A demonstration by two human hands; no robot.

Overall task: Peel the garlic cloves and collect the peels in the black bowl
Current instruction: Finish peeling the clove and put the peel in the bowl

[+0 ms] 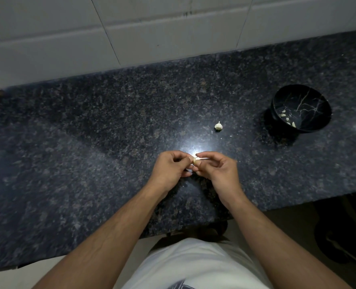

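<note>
Head view: dark speckled granite counter (89,132) below white tiled wall (152,28).

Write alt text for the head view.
Left hand and right hand pinch a pale garlic clove above a dark speckled granite counter. A small garlic bulb lies beyond, a black marbled bowl holding peels farther right.

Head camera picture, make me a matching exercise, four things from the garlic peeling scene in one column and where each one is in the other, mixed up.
Things:
1. garlic clove
2. garlic bulb piece
3. peels
4. black bowl

Places:
A. lying alone on the counter, beyond the hands
B. inside the bowl
C. far right of the counter
D. pinched between the left hand and right hand

Pairs: 1-D, 2-A, 3-B, 4-C
</note>
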